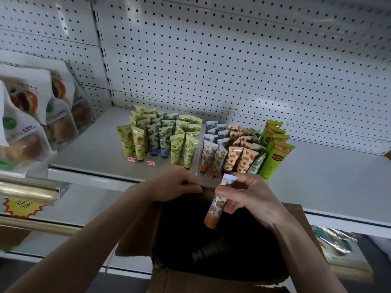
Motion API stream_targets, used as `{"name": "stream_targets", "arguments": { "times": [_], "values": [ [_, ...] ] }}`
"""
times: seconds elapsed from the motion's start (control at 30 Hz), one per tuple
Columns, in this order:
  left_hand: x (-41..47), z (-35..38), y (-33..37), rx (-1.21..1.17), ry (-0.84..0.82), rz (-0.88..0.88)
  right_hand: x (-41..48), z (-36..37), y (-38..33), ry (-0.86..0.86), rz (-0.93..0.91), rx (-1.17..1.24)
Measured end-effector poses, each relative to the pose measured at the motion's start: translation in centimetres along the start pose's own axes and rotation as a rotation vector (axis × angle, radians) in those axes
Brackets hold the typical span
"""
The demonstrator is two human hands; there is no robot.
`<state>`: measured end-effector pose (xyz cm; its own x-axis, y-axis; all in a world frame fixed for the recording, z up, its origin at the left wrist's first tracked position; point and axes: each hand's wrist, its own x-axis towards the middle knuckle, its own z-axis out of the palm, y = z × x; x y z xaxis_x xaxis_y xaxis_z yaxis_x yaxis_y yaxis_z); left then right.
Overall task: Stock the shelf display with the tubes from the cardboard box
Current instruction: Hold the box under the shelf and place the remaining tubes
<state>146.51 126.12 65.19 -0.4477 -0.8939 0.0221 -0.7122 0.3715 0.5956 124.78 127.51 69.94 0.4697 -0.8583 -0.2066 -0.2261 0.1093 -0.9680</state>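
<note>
R hand (251, 197) pinches a small orange-print plastic tube (218, 205) between thumb and fingers, cap end down, tilted, over the open brown cardboard box (296, 216) at near centre. L hand (175, 185) grips the box's far rim, fingers curled over the edge. Box interior dark; one dim item inside, can't ID. White metal shelf (328, 178) beyond carries rows of upright patterned tubes (190, 138) at centre. Bagged buns (31, 123) far left.
</note>
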Motion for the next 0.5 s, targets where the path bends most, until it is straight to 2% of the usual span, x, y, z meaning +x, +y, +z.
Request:
{"name": "stream_targets", "arguments": {
  "times": [0.3,0.5],
  "values": [
    [0.13,-0.23,0.35,-0.007,-0.009,0.008,0.01,-0.19,0.16,0.026,-0.004,-0.029],
    [0.09,-0.26,0.37,0.0,-0.017,0.0,0.04,-0.33,0.53,0.019,-0.032,-0.165]
  ]
}}
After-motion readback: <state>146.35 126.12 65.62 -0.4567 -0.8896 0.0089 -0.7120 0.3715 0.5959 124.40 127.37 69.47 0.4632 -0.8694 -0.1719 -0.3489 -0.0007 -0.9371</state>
